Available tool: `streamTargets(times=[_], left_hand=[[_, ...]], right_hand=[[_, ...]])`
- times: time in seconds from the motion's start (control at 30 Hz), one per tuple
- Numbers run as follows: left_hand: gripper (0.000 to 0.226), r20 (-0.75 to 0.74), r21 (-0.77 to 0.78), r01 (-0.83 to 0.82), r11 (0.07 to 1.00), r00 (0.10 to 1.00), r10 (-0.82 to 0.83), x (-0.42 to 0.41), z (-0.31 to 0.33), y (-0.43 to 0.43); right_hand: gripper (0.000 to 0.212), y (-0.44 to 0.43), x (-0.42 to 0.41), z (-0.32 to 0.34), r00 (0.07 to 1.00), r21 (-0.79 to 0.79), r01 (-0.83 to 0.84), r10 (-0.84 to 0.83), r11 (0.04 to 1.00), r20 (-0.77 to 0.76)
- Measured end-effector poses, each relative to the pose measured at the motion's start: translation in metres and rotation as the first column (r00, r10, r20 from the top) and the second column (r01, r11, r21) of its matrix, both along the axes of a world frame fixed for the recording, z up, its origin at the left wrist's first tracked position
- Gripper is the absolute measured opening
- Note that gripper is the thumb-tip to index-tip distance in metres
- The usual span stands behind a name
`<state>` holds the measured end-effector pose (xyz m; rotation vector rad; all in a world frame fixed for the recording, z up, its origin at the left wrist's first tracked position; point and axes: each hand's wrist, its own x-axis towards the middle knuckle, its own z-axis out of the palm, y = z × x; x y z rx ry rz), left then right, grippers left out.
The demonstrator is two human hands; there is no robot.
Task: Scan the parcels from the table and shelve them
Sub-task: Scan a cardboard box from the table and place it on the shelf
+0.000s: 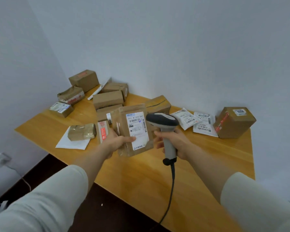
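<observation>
My left hand point(117, 141) holds a flat brown paper parcel point(122, 124) upright above the wooden table point(141, 173), its white shipping label point(137, 129) facing me. My right hand point(175, 141) grips the grey handle of a corded barcode scanner point(162, 122). The scanner's dark head sits just right of the label's upper edge, pointing toward it. The scanner cable point(170, 190) hangs down toward the table's front edge.
Several brown cardboard boxes point(107, 98) lie at the back left and middle of the table. Two white poly mailers point(186, 120) and a tall box point(233, 122) lie at the right. A taped packet on a white envelope point(81, 132) lies at the left. White walls meet behind.
</observation>
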<state>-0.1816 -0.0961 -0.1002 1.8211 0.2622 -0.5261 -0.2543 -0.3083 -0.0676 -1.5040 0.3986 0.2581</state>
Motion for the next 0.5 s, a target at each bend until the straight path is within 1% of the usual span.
streamTargets(times=[0.03,0.13,0.2,0.3,0.5], left_hand=[[0.060,0.025,0.001,-0.006,1.000,1.000,0.006,0.005,0.004,0.001],[0.069,0.066,0.022,-0.013,1.000,0.998,0.011,0.016,0.013,0.007],[0.080,0.078,0.041,-0.027,0.999,0.997,0.024,0.023,0.016,0.011],[0.095,0.084,0.020,-0.034,0.999,0.996,0.032,0.029,0.017,0.014],[0.101,0.096,0.020,-0.025,0.999,0.995,0.023,0.033,0.018,0.014]], right_hand=[[0.018,0.002,0.001,0.006,0.999,0.000,-0.033,0.033,0.999,0.023],[0.010,0.009,0.003,0.017,0.995,0.000,-0.083,0.082,0.997,0.052],[0.012,0.013,0.005,0.020,0.993,0.004,-0.106,0.106,0.994,0.046],[0.015,0.016,0.005,0.022,0.991,0.018,-0.130,0.129,0.991,0.041],[0.018,0.017,0.004,0.028,0.991,0.012,-0.128,0.127,0.992,0.028]])
